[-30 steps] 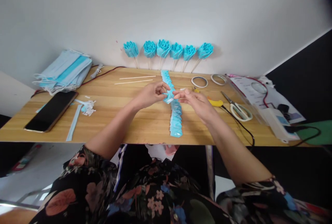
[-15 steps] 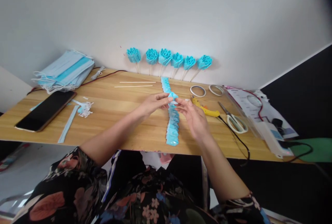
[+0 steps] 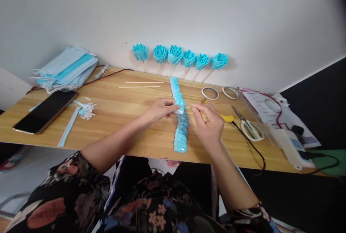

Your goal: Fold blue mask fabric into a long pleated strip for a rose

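A long folded blue strip (image 3: 180, 125) lies across the wooden table (image 3: 121, 117), running from its far side to the front edge. My left hand (image 3: 159, 110) pinches the strip near its middle. My right hand (image 3: 209, 123) is closed just to the right of it, with thumb and forefinger pinched on a small white piece that I cannot make out. Several blue roses on sticks (image 3: 175, 54) lean against the wall behind.
A stack of blue face masks (image 3: 67, 69) and a black phone (image 3: 44, 111) are at the left, with blue offcuts (image 3: 81, 112). Two thin sticks (image 3: 142, 84) lie behind my hands. Tape rolls (image 3: 209, 93), a yellow tool (image 3: 225, 117) and scissors (image 3: 250, 126) sit to the right.
Both hands have lowered toward the table with the strip. My right hand has drawn slightly away to the right, pinching a small white piece.
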Tool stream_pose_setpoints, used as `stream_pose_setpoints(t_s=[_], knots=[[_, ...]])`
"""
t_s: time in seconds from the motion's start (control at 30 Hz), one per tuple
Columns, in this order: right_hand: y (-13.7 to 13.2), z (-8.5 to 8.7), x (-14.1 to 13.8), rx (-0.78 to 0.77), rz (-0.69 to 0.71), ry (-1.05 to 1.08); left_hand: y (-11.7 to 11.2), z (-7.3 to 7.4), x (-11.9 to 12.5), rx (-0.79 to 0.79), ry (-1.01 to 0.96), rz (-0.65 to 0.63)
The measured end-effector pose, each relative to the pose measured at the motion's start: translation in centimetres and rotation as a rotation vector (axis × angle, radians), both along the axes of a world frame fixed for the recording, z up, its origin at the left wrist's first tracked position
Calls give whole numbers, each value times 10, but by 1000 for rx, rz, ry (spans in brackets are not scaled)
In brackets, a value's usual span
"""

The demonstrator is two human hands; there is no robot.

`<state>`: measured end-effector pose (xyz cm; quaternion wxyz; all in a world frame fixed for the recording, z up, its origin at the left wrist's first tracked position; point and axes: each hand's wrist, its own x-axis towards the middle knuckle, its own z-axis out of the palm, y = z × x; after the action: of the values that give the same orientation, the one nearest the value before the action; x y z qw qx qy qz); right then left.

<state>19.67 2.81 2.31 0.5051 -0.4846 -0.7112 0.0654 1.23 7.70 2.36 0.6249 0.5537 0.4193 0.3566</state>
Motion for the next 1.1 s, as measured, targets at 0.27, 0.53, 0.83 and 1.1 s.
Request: stream_pose_setpoints(t_s=[0.27, 0.53, 0.83, 1.1], knots=[[6, -7, 2, 357, -124, -400, -3, 3, 1, 41, 18, -49], [5, -10, 1, 371, -165, -433, -4, 9, 1, 17, 37, -47], [5, -12, 1, 349, -148, -455, -5, 9, 1, 43, 32, -52], [6, -13, 0, 260, -117, -473, -3, 2, 2, 12, -38, -37]])
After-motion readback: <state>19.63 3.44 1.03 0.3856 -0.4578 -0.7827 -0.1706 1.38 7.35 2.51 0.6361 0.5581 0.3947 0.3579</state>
